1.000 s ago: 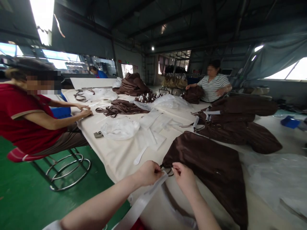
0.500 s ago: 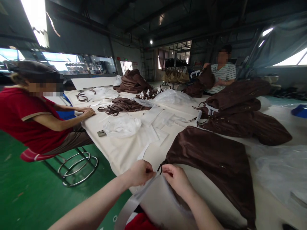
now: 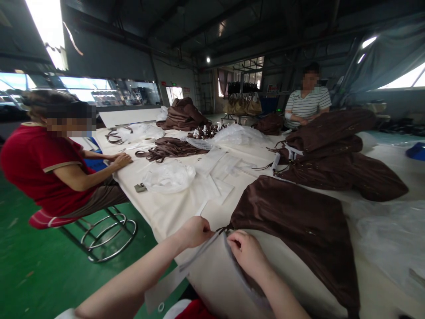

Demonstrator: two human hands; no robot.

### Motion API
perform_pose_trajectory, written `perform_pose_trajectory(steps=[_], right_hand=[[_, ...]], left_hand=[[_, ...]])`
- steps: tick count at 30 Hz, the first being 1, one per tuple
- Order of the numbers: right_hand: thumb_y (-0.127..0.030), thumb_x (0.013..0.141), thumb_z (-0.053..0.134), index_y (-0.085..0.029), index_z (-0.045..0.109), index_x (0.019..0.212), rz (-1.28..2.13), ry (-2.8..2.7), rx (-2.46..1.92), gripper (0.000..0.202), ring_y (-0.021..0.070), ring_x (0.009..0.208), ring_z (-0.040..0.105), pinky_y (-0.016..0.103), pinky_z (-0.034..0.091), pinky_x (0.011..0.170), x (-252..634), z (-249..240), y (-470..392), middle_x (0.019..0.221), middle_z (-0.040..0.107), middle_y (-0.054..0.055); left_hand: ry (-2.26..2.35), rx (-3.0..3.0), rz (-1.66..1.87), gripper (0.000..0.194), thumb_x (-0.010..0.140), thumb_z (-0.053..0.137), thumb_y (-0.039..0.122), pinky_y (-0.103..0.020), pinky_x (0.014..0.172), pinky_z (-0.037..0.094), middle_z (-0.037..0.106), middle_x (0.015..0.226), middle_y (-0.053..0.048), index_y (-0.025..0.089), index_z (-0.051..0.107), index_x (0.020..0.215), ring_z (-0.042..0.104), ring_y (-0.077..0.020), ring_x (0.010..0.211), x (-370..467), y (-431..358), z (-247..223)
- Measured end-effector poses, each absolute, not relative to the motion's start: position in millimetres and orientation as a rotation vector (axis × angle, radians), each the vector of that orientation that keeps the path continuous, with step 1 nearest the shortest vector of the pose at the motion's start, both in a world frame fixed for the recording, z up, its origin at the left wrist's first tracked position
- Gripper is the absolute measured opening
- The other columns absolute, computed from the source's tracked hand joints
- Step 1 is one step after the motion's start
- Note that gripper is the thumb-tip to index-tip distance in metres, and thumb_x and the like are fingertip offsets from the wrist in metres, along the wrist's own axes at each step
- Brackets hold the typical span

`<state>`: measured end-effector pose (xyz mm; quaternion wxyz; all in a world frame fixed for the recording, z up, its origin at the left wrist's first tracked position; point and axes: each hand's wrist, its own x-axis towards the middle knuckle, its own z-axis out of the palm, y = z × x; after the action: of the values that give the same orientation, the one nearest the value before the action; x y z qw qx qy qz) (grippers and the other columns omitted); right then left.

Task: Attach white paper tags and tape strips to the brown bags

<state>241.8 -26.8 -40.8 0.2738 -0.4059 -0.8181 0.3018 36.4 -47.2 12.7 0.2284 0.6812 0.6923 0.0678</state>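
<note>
A dark brown bag lies on the cream-covered table, with thin dark cords at its left corner. My left hand is closed in a pinch just left of those cords and touches their ends. At the right of the cords is my right hand, its fingers curled together; what they hold is too small to make out. A translucent strip hangs below my left hand over the table edge. A white sheet lies beyond my hands.
Brown bags are piled at the right. Brown straps, a clear plastic bag and plastic film lie about. A person in red sits on a stool at the left; another in stripes is across the table.
My left hand has moved slightly up and left, my right hand slightly right and down, so they are farther apart. The person in stripes has lowered the brown bag held before.
</note>
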Motion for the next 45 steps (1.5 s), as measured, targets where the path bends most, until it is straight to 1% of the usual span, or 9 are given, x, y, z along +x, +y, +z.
perform_pose_trajectory(steps=[9, 12, 14, 18, 23, 32, 39, 43, 45], right_hand=[[-0.016, 0.083, 0.048, -0.021, 0.067, 0.081, 0.743, -2.206, -1.191, 0.020, 0.0169, 0.080, 0.063, 0.024, 0.042, 0.076, 246.1, -51.4, -19.8, 0.085, 0.068, 0.004], [-0.018, 0.083, 0.049, -0.022, 0.062, 0.111, 0.731, -2.227, -1.242, 0.031, 0.0182, 0.081, 0.063, 0.026, 0.042, 0.075, 246.7, -53.0, -19.2, 0.087, 0.069, 0.004], [-0.018, 0.082, 0.050, -0.025, 0.045, 0.133, 0.746, -2.272, -1.289, 0.052, 0.0191, 0.079, 0.063, 0.027, 0.042, 0.072, 246.5, -54.0, -19.4, 0.087, 0.069, 0.003], [-0.018, 0.080, 0.053, -0.029, 0.030, 0.143, 0.793, -2.370, -1.387, 0.068, 0.0204, 0.077, 0.064, 0.027, 0.041, 0.069, 245.1, -56.6, -20.2, 0.086, 0.070, 0.004], [-0.015, 0.079, 0.050, -0.030, 0.033, 0.142, 0.802, -2.360, -1.379, 0.066, 0.0203, 0.078, 0.064, 0.027, 0.041, 0.069, 244.7, -61.1, -17.4, 0.088, 0.069, 0.004], [-0.012, 0.079, 0.048, -0.035, 0.047, 0.131, 0.844, -2.366, -1.319, 0.056, 0.0185, 0.081, 0.065, 0.025, 0.041, 0.070, 246.9, -68.4, -11.3, 0.088, 0.070, 0.002], [-0.010, 0.078, 0.049, -0.027, 0.059, 0.109, 0.847, -2.234, -1.337, 0.037, 0.0193, 0.082, 0.066, 0.026, 0.042, 0.069, 245.5, -69.0, -11.3, 0.086, 0.071, 0.003], [-0.022, 0.083, 0.050, -0.019, 0.056, 0.091, 1.345, -1.678, -1.499, 0.011, 0.0126, 0.054, 0.061, 0.021, 0.039, 0.049, 238.0, -77.1, -7.3, 0.072, 0.067, 0.002], [-0.033, 0.089, 0.043, -0.018, 0.054, 0.085, 1.663, -1.419, -1.472, 0.018, 0.0093, 0.039, 0.052, 0.019, 0.030, 0.037, 233.0, -79.2, -5.1, 0.063, 0.063, 0.000]], left_hand=[[1.712, 2.104, 0.191, 0.032, 0.079, 0.048, 0.039, -0.022, 0.053, 0.030, 0.059, 0.061, -0.001, 0.016, 0.069, 0.071, 0.048, -0.0119, 0.059, 25.9, -15.5, 7.3], [1.640, 2.146, 0.141, 0.029, 0.077, 0.051, 0.038, -0.022, 0.051, 0.028, 0.057, 0.057, 0.000, 0.016, 0.070, 0.070, 0.043, -0.0107, 0.053, 28.9, -5.5, 9.3], [1.599, 2.165, 0.110, 0.028, 0.077, 0.051, 0.036, -0.023, 0.050, 0.027, 0.055, 0.054, 0.001, 0.016, 0.070, 0.069, 0.040, -0.0100, 0.050, 30.7, -0.8, 10.5], [1.489, 2.179, 0.059, 0.027, 0.077, 0.054, 0.037, -0.021, 0.052, 0.031, 0.058, 0.058, 0.001, 0.017, 0.070, 0.071, 0.044, -0.0097, 0.052, 33.5, 0.3, 12.4], [1.317, 2.087, 0.015, 0.029, 0.077, 0.056, 0.042, -0.019, 0.051, 0.032, 0.056, 0.057, 0.002, 0.017, 0.070, 0.072, 0.046, -0.0091, 0.054, 35.0, -7.3, 11.9], [1.584, 1.757, -0.080, 0.033, 0.075, 0.050, 0.044, -0.020, 0.041, 0.032, 0.044, 0.043, 0.003, 0.016, 0.058, 0.061, 0.047, -0.0110, 0.041, 49.4, -6.5, 13.9], [1.566, 2.007, -0.033, 0.022, 0.072, 0.056, 0.035, -0.019, 0.045, 0.031, 0.056, 0.053, 0.001, 0.017, 0.067, 0.068, 0.047, -0.0101, 0.050, 55.2, -4.5, 7.3], [1.550, 2.094, 0.028, 0.021, 0.074, 0.055, 0.031, -0.020, 0.055, 0.035, 0.065, 0.067, -0.001, 0.018, 0.071, 0.076, 0.052, -0.0116, 0.059, 55.7, -11.8, 1.9], [1.531, 2.139, 0.090, 0.023, 0.077, 0.052, 0.030, -0.020, 0.059, 0.037, 0.068, 0.074, -0.002, 0.019, 0.071, 0.080, 0.054, -0.0125, 0.064, 53.2, -15.8, -1.3]])
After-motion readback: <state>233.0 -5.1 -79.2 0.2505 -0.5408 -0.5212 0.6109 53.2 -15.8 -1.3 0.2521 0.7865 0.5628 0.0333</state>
